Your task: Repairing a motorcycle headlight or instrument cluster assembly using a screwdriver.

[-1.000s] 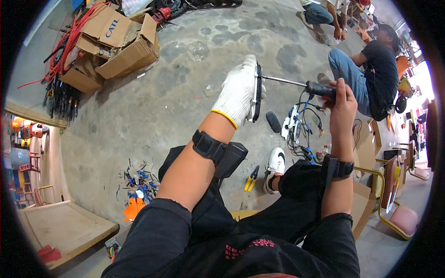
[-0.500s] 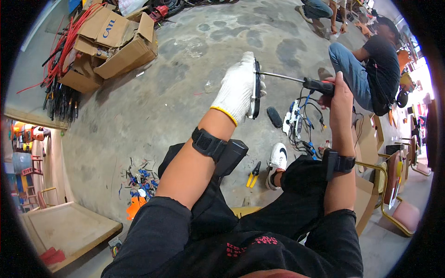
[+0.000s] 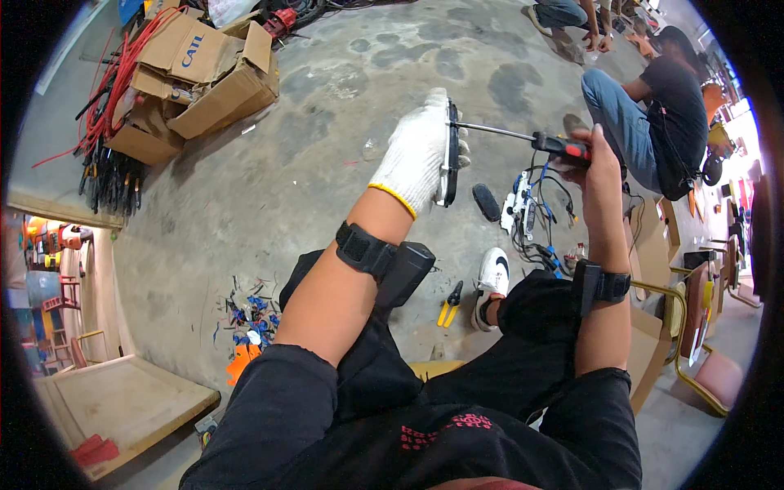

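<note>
My left hand [image 3: 411,151], in a white knit glove with a yellow cuff, is closed round a flat black device [image 3: 452,163] held edge-on. What kind of device it is, I cannot make out. In my bare right hand [image 3: 603,159] is a screwdriver [image 3: 500,131] with a black and red handle. Its steel shaft runs leftward, and the tip meets the upper part of the device's right face. Any screw there is too small to see. On the floor below the screwdriver lie a dark oval case [image 3: 486,202] and a white part with cables [image 3: 516,204].
Yellow-handled pliers [image 3: 448,305] lie between my feet, near my white shoe [image 3: 493,273]. Blue and black scraps [image 3: 251,314] are scattered at the left. Open cardboard boxes [image 3: 224,90] and red cables [image 3: 106,73] stand far left. A co-worker [image 3: 674,106] sits at the right, near chairs [image 3: 706,376].
The screwdriver handle has turned in my right hand, showing more of its red part, and my right fingers have shifted round it. The device stays in nearly the same place.
</note>
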Action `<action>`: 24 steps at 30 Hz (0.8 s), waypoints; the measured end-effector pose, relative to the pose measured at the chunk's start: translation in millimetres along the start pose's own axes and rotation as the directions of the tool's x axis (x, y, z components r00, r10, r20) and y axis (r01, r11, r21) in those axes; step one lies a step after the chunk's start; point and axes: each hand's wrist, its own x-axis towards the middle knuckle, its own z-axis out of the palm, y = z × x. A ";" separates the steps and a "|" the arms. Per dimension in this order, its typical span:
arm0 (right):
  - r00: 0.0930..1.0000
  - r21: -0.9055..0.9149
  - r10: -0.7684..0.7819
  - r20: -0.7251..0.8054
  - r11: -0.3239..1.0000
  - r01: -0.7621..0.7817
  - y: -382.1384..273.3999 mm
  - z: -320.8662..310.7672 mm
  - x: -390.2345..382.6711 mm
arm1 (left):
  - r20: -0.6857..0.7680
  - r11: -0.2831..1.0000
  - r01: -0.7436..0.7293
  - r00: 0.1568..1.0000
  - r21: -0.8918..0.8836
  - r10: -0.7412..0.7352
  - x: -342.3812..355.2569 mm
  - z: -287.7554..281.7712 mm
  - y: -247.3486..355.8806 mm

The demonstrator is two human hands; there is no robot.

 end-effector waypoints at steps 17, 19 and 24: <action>0.926 0.462 -0.375 0.049 0.830 0.312 7.0 6.6 0.0 | 0.000 0.998 -0.002 1.000 -0.065 0.002 6.4 -1.8 1.3; 0.924 0.389 -0.380 0.037 0.857 0.337 3.7 5.6 -2.5 | -0.013 0.999 -0.025 1.000 -0.023 0.025 7.1 -1.3 1.0; 0.996 -0.184 0.087 0.031 0.980 -0.079 -8.3 -7.5 3.8 | -0.019 0.999 0.051 0.998 -0.019 -0.052 6.6 4.3 -1.5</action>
